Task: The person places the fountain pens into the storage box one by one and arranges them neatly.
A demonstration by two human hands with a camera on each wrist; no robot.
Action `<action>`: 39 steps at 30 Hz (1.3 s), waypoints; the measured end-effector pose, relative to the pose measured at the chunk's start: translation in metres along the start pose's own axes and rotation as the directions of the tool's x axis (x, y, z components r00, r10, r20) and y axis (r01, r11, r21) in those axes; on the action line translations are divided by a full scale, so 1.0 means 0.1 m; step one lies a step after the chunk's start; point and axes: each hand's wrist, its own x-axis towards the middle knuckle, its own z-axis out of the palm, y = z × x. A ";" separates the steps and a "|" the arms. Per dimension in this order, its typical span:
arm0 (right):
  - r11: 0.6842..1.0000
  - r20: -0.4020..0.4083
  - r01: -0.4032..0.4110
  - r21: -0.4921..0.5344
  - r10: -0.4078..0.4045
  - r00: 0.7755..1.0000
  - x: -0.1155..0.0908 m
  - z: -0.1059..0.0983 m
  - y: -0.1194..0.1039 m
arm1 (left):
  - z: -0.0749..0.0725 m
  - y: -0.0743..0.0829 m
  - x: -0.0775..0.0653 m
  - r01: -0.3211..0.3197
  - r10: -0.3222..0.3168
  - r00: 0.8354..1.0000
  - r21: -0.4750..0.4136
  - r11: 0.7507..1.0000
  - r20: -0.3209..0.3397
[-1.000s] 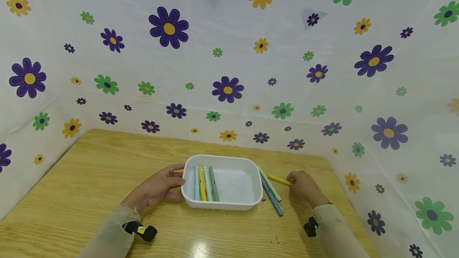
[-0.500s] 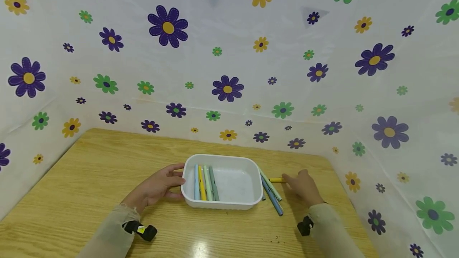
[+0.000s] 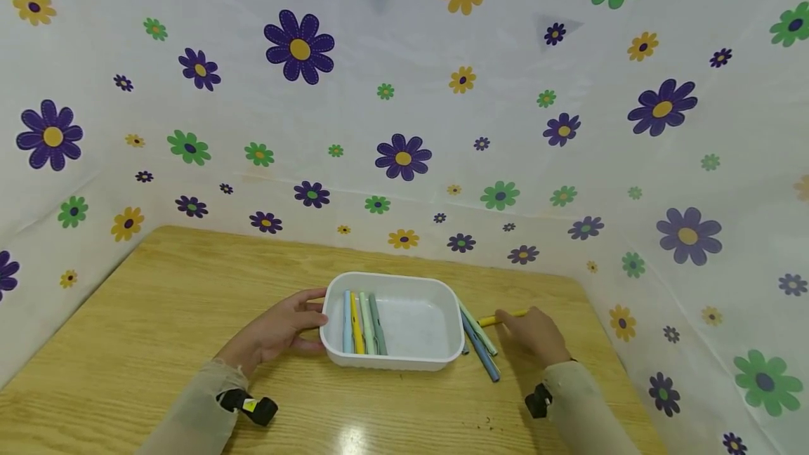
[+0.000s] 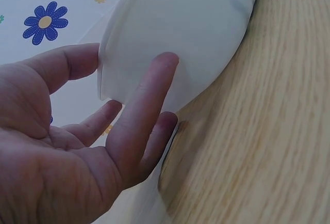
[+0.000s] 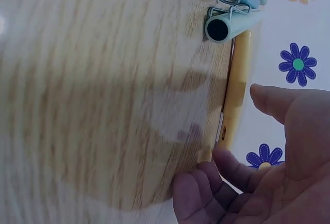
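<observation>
The white plastic box stands on the table. Inside, at its left end, several pens lie side by side: light blue, yellow, pale green and grey-green. My left hand holds the box's left end, thumb at the rim and fingers along the outer wall. Right of the box, my right hand is at a loose yellow pen. Curled fingers meet its near end in the right wrist view; the thumb is close beside it. Part of that pen is hidden behind the hand.
Loose blue and pale green pens with wire clips lie crossed against the box's right side. Behind the table hangs a white flowered sheet, which also closes both sides. Small dark specks dot the table near the front.
My right hand has shifted slightly left along the yellow pen, which has turned and now shows on both sides of the fingertips. The left hand and the box stay in place.
</observation>
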 end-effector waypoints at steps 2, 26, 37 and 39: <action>0.999 0.004 0.009 -0.032 -0.009 1.000 0.00 0.00 -0.03 | 0.00 0.00 0.00 0.002 -0.002 1.000 0.000 1.000 -0.001; 0.989 0.021 0.111 0.097 -0.113 0.993 0.08 -0.03 0.02 | -0.01 -0.01 0.01 -0.001 0.001 1.000 -0.011 1.000 0.013; 0.984 0.132 0.116 0.137 -0.134 0.982 0.03 -0.08 -0.03 | -0.02 0.00 0.00 0.001 0.000 1.000 -0.005 1.000 0.004; 0.984 0.139 0.090 0.153 -0.111 0.984 0.04 -0.07 -0.02 | -0.02 0.00 0.00 0.000 0.000 1.000 -0.003 1.000 0.005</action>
